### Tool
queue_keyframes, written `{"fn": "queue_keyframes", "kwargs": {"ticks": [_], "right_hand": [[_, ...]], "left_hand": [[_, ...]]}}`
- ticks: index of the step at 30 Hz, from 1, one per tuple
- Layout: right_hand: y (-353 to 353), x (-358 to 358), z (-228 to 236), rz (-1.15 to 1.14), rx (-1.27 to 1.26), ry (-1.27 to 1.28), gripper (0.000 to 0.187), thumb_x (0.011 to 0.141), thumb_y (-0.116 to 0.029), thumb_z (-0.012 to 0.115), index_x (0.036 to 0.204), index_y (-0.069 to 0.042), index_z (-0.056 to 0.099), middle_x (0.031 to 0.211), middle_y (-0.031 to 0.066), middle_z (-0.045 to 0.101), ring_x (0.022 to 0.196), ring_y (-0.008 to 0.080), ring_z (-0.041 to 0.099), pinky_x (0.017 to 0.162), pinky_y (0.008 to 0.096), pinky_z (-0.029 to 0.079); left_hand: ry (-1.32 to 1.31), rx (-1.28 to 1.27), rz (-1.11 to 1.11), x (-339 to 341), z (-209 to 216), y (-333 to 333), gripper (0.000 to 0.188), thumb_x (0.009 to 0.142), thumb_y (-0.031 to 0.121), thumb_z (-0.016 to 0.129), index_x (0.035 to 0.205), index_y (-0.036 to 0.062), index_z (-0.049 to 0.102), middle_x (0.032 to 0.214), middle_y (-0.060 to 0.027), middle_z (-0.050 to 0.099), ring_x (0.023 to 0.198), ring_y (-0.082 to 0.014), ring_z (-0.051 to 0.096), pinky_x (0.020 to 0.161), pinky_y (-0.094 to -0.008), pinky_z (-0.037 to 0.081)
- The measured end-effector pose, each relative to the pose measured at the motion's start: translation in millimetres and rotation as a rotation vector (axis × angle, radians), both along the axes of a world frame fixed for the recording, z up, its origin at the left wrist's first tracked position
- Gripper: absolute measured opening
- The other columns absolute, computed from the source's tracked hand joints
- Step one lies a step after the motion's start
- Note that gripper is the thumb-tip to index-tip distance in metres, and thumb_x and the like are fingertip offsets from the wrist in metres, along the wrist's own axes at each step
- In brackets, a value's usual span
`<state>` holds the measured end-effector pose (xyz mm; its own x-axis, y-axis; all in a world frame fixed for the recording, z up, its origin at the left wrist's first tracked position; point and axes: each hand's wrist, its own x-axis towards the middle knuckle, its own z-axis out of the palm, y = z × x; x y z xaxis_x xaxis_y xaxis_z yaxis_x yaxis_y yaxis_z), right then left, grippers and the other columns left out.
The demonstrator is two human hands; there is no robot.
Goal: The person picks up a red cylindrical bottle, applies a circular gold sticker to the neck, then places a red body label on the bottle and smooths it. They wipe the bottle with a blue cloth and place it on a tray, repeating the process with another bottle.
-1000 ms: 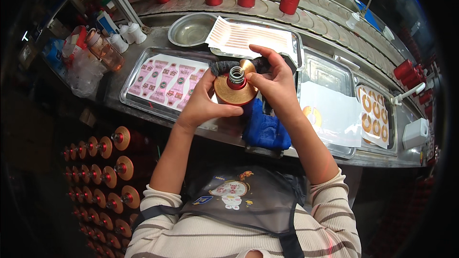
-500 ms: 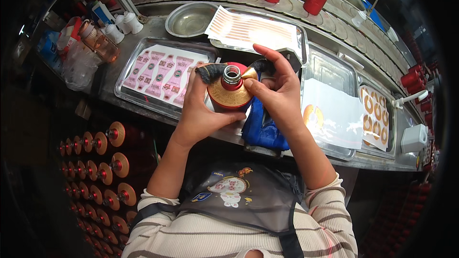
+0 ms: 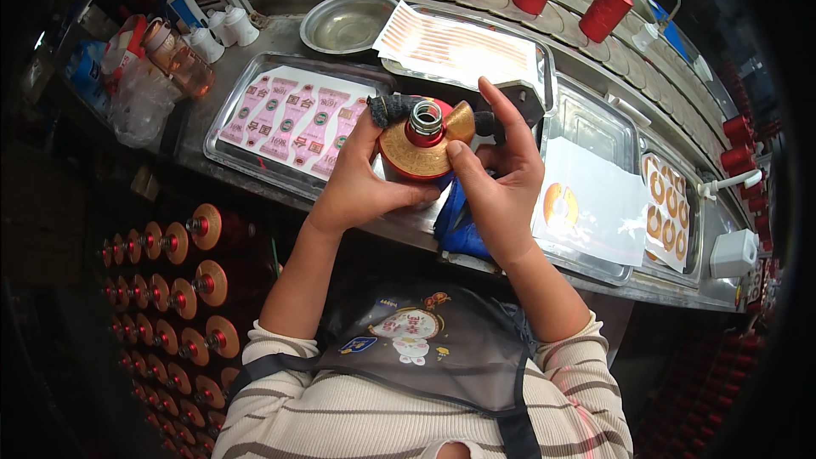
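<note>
The red bottle point(image 3: 424, 130) is held over the front of the workbench point(image 3: 408, 232). The left hand point(image 3: 353, 183) wraps its side; the right hand point(image 3: 506, 187) sets its thumb against the gold ring label point(image 3: 412, 155) beside a raised flap, any pinch behind being hidden. Uneven thumb pressure could crease the label; a slack left grip could skew it.

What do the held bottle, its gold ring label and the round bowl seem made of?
Bottle: probably glass, coated shiny red; its threaded neck looks clear. Ring label: likely paper or foil, satin metallic; one end curls up. Round bowl: smooth metal, perhaps steel, judging by grey sheen.
</note>
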<state>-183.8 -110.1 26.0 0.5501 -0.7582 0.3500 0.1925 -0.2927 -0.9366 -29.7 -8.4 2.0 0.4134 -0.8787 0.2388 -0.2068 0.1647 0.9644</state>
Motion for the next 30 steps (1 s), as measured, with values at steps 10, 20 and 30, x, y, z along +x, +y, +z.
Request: {"fn": "queue_keyframes", "kwargs": {"ticks": [10, 20, 30], "right_hand": [[-5, 4, 8, 0.067, 0.127, -0.057, 0.069, 0.084, 0.006, 0.072, 0.148, -0.001, 0.047, 0.145, 0.0089, 0.055, 0.066, -0.0035, 0.051, 0.056, 0.0138, 0.041], [-10, 6, 9, 0.124, 0.261, -0.041, 0.067, 0.084, 0.008, 0.068, 0.147, -0.001, 0.047, 0.144, 0.0093, 0.055, 0.071, -0.0013, 0.058, 0.06, 0.0145, 0.046], [-20, 6, 10, 0.125, 0.29, -0.013, 0.064, 0.086, 0.006, 0.069, 0.146, 0.001, 0.047, 0.134, 0.0092, 0.059, 0.071, -0.0009, 0.057, 0.06, 0.0152, 0.045]], "left_hand": [[0.424, -0.149, -0.113, -3, 12, -1, 0.05, 0.092, 0.012, 0.07, 0.138, 0.005, 0.052, 0.13, -0.0082, 0.063, 0.121, -0.0163, 0.06, 0.106, -0.0337, 0.046], [0.164, -0.13, 0.03, -18, 10, 1, 0.068, 0.077, 0.014, 0.085, 0.136, 0.005, 0.052, 0.13, -0.0078, 0.061, 0.119, -0.0181, 0.06, 0.105, -0.0351, 0.047], [0.409, -0.024, -0.485, 38, 10, -15, 0.1, 0.057, 0.012, 0.096, 0.145, 0.0043, 0.048, 0.143, -0.0093, 0.056, 0.128, -0.0198, 0.058, 0.112, -0.0369, 0.043]]}}
